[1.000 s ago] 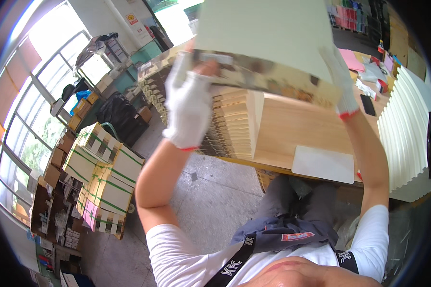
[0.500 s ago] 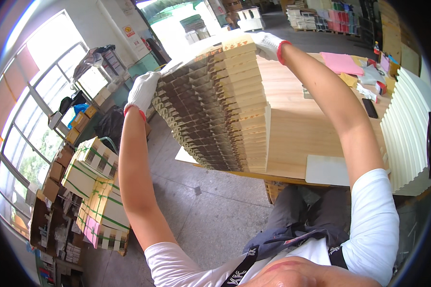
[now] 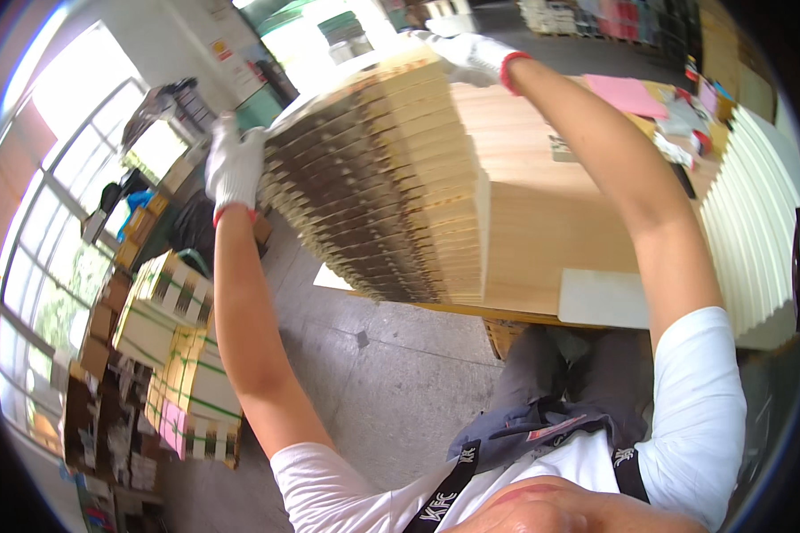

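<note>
A tall stack of printed booklets or paper bundles (image 3: 373, 195), dark on its left part and cream on its right, rises from the left end of the wooden table (image 3: 551, 222). My left hand (image 3: 234, 169), in a white knit glove with a red cuff, is beside the stack's upper left edge. Its fingers point up with the thumb apart, holding nothing. At the top right corner of the stack lies my right hand (image 3: 473, 58), gloved the same way. Its fingers stretch out along the top edge, slightly blurred.
On the table are a white board (image 3: 603, 298), pink sheets (image 3: 627, 96) and small clutter. A white layered stack (image 3: 751, 222) stands at the right. Strapped paper bundles (image 3: 187, 373) sit on the floor at left, near shelves below the windows.
My left hand has come off the stack's top left corner and opened, shifting left. My right hand has slid left along the top edge. The whole view has shifted slightly.
</note>
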The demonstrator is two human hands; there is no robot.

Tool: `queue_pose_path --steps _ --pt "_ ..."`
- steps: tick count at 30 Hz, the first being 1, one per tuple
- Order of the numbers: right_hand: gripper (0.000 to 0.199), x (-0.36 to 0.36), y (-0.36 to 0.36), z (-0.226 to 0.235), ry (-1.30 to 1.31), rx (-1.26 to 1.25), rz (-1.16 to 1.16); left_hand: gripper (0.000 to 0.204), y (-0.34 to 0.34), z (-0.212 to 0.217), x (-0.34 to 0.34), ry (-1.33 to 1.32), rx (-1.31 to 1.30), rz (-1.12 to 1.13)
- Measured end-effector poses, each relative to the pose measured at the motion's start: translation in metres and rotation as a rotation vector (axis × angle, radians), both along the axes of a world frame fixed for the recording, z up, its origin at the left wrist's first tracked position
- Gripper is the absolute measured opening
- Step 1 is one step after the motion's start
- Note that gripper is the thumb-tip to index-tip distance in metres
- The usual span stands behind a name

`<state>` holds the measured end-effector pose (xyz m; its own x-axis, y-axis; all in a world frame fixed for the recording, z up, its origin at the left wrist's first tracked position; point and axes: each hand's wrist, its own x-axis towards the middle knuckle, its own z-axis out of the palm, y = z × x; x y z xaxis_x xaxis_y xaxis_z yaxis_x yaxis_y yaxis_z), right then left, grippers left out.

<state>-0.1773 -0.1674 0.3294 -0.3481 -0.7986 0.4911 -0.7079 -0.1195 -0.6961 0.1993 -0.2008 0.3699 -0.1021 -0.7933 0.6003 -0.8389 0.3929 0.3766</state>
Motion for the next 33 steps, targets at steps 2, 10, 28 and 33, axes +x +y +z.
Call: queue_pose_path --steps 2,10,28,33 --pt "0.047 0.021 0.031 -0.01 -0.044 -0.098 0.041 0.056 0.007 -0.016 0.003 0.193 -0.59 -0.194" --pt "0.038 0.031 0.274 -0.177 0.231 0.237 -0.193 0.062 0.178 -0.118 -0.174 0.408 0.054 -1.486" --pt "0.025 0.002 0.535 -0.291 0.168 0.1 -0.59 0.048 0.445 -0.124 -0.468 -0.269 -0.465 -1.726" --pt "0.025 -0.003 0.558 -0.304 0.135 0.094 -0.618 0.036 0.441 -0.114 -0.48 -0.161 -0.664 -1.771"
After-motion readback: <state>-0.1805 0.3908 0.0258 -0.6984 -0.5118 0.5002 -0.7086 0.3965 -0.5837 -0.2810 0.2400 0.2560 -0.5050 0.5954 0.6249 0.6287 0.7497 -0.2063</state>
